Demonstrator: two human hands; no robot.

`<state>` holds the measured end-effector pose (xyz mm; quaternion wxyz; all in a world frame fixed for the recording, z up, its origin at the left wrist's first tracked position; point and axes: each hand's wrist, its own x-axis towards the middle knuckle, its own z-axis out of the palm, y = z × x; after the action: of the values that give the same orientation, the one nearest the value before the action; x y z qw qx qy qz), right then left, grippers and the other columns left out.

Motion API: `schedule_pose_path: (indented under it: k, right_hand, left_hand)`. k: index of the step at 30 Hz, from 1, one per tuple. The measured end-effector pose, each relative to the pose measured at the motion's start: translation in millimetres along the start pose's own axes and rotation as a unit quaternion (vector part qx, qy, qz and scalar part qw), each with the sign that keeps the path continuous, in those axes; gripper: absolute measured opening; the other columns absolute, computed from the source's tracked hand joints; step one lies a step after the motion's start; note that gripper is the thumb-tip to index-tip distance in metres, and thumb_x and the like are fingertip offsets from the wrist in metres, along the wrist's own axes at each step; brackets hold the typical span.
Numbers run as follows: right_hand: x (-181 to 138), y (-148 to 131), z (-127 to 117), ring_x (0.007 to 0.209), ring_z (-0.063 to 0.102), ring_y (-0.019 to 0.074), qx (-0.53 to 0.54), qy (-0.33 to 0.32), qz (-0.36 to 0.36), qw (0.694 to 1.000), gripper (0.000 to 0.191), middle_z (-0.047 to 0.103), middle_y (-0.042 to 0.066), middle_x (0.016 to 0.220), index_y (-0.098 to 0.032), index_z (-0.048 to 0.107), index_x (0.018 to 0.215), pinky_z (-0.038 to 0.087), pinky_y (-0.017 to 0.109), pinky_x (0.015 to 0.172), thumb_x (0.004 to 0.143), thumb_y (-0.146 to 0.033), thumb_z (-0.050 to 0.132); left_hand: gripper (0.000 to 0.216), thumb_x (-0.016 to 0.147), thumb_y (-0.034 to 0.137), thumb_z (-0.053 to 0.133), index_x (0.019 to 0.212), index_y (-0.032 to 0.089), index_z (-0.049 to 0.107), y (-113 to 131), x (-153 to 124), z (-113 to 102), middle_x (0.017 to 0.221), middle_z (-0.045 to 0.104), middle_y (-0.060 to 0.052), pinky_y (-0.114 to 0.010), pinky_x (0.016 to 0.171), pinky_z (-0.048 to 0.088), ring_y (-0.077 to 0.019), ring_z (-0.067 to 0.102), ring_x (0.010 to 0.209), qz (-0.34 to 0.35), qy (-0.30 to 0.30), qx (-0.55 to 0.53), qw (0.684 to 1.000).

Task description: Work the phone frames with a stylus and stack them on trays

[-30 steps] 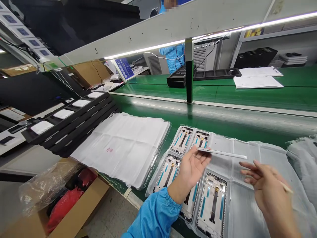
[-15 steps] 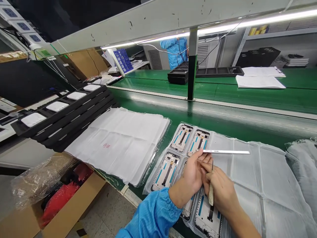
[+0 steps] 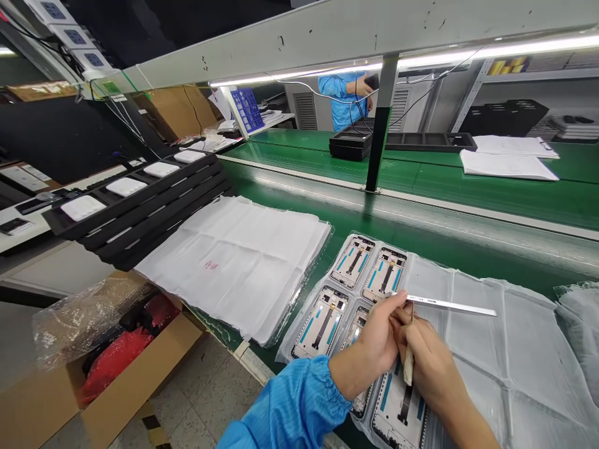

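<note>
A clear plastic tray [image 3: 528,349] is laid on a green conveyor belt [image 3: 355,218], and five phone display frames [image 3: 322,323] are seated in its moulded cells, one of them partly hidden by the hands. A white metal strip [image 3: 449,305] is held above the tray, its near end clamped between the fingers [image 3: 395,300] of the left hand [image 3: 369,349]. A thin pale tool [image 3: 409,365] is pinched upright in the closed fingers of the right hand [image 3: 435,368], its tip just beside the strip. The hands are close together over the frames, and a blue cleanroom sleeve [image 3: 290,405] covers the left forearm.

Left of the tray, a stack of white sheets [image 3: 234,268] in a plastic bag is placed on the belt, and black foam trays [image 3: 135,218] bearing white pads [image 3: 83,207] are set beyond it. Below the belt's near edge, red bags [image 3: 115,358] and bubble wrap [image 3: 84,324] are held in an open cardboard box [image 3: 140,368], above a tiled floor [image 3: 210,399].

Beyond the tray, a dark post [image 3: 379,125] rises from the belt's far rail. Papers [image 3: 508,165] and a black case [image 3: 350,144] are placed on a further green belt, and a co-worker [image 3: 344,100] in blue is seen behind them. Crumpled plastic [image 3: 580,330] is bunched at the tray's right side.
</note>
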<state>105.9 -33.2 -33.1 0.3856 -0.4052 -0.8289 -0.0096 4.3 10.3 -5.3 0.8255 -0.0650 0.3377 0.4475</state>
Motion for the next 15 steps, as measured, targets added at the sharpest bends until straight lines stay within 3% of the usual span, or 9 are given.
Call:
schedule_pose_path:
  k: [8, 15]
  right_hand:
    - [-7.8, 1.7, 3.7, 0.097, 0.054, 0.0222, 0.03, -0.008, 0.032, 0.999, 0.018, 0.058, 0.009, 0.108, -0.017, 0.043, 0.096, 0.042, 0.033, 0.081, 0.112, -0.008, 0.042]
    - [-8.1, -6.9, 5.7, 0.081, 0.045, 0.0211, -0.002, 0.009, 0.066, 0.998, 0.023, 0.048, 0.005, 0.087, -0.017, 0.041, 0.092, 0.033, 0.031, 0.073, 0.114, -0.01, 0.041]
  left_hand:
    - [0.076, 0.021, 0.046, 0.105, 0.075, 0.009, 0.066, 1.0, -4.2, 2.6, 0.076, 0.058, -0.002, -0.021, 0.068, 0.044, -0.0109, 0.052, 0.076, -0.006, -0.012, 0.025, 1.0]
    - [0.077, 0.021, 0.047, 0.104, 0.074, 0.009, 0.064, 2.9, -6.6, 4.8, 0.074, 0.058, -0.001, -0.021, 0.065, 0.041, -0.009, 0.052, 0.072, -0.004, -0.005, 0.041, 0.999]
